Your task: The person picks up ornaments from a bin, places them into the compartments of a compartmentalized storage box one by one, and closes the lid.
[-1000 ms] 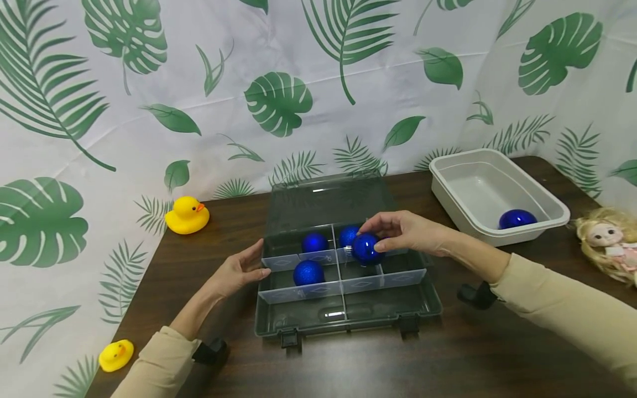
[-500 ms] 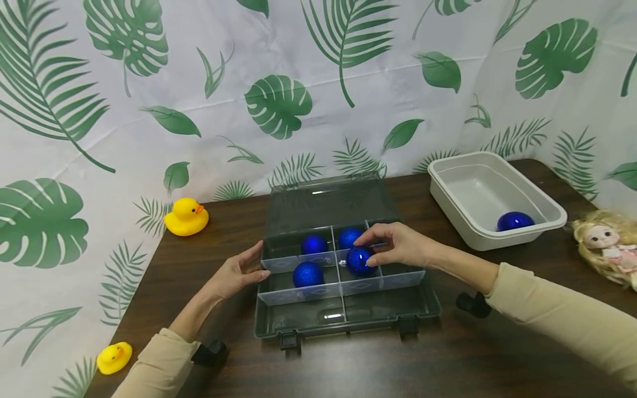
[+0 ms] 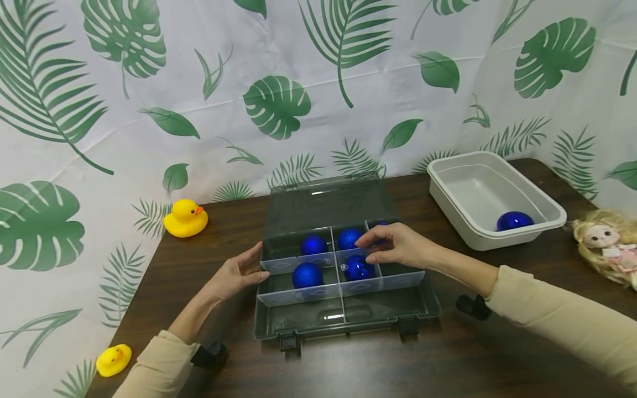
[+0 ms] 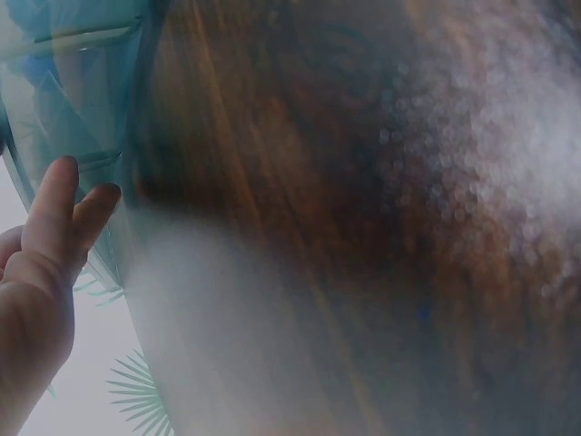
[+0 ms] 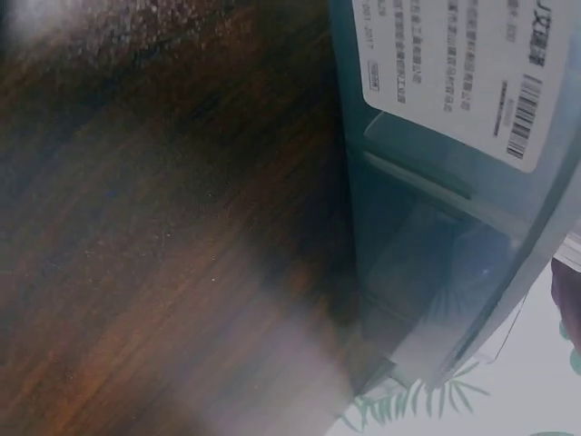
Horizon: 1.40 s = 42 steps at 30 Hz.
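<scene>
A transparent dark organizer box (image 3: pixel 298 318) lies on the table with its lid (image 3: pixel 328 204) folded back. In the middle row, a shiny blue Christmas ball (image 3: pixel 357 269) rests in a compartment, its silver cap facing left. My right hand (image 3: pixel 405 246) hovers right over it, thumb and fingers spread apart near its top. Glittery blue balls (image 3: pixel 307 275) (image 3: pixel 350 239) and a matte blue ball (image 3: pixel 313 245) occupy other compartments; another blue ball is mostly hidden behind my right hand. My left hand (image 3: pixel 236 279) touches the box's left side, thumb and fingers extended.
A pale grey tub (image 3: pixel 450 207) at the back right holds one shiny blue ball (image 3: pixel 515 221). A blond doll (image 3: pixel 604 243) lies at the far right. Two yellow rubber ducks (image 3: pixel 186 218) (image 3: pixel 113 360) stand along the left. A leaf-print cloth hangs behind the table.
My right hand lowered the shiny ball from above the box into a middle-row compartment and let go of it. The left hand stayed at the box's side.
</scene>
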Motion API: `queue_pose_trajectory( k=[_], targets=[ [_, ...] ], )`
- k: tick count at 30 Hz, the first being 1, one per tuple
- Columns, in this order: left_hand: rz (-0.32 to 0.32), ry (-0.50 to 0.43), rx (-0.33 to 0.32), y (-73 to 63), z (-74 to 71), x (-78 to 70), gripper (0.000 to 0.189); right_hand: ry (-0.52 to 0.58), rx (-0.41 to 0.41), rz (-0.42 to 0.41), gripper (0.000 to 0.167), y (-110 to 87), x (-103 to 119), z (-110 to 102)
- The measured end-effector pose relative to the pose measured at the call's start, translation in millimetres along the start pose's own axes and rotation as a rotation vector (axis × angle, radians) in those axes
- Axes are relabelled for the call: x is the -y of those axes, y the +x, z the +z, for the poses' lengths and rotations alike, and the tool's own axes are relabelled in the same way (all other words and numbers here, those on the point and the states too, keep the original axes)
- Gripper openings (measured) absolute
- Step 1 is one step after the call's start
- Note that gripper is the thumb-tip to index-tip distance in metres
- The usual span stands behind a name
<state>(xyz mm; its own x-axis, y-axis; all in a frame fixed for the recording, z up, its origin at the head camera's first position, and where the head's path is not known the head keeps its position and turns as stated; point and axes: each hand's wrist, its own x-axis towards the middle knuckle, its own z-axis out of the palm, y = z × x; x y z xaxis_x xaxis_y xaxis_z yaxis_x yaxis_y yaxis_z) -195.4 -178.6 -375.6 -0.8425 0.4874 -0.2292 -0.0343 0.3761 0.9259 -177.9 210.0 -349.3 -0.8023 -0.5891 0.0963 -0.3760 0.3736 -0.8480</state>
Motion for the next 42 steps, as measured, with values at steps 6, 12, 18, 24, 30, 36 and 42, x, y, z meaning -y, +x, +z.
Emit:
queue_pose_trajectory(
  k=[6,12,18,24,30,36,42],
  targets=[
    [-0.003,0.010,-0.004,-0.5,1.0,-0.1,0.083,0.060,-0.085,0.053,0.033,-11.0,-1,-13],
    [-0.011,0.017,-0.006,-0.6,1.0,-1.0,0.082,0.056,-0.210,0.116,0.032,-31.0,-3,-39],
    [-0.013,0.027,-0.003,0.1,1.3,-1.5,0.082,0.038,-0.342,0.166,0.034,-53.3,-1,-66],
    [-0.015,0.034,0.001,-0.2,1.0,-2.5,0.082,0.051,-0.501,0.189,0.027,-84.1,-19,-114],
    [-0.024,0.037,-0.002,-1.7,1.2,-3.1,0.081,-0.098,-0.485,0.432,0.042,-119.6,-43,-163],
    [-0.023,0.037,-0.007,-2.0,1.6,-3.2,0.081,-0.164,-0.345,0.559,0.054,-135.2,-56,-186],
    [-0.011,0.029,-0.008,-1.4,2.7,-2.7,0.081,-0.240,-0.256,0.604,0.054,-139.4,-61,-196]
  ],
)
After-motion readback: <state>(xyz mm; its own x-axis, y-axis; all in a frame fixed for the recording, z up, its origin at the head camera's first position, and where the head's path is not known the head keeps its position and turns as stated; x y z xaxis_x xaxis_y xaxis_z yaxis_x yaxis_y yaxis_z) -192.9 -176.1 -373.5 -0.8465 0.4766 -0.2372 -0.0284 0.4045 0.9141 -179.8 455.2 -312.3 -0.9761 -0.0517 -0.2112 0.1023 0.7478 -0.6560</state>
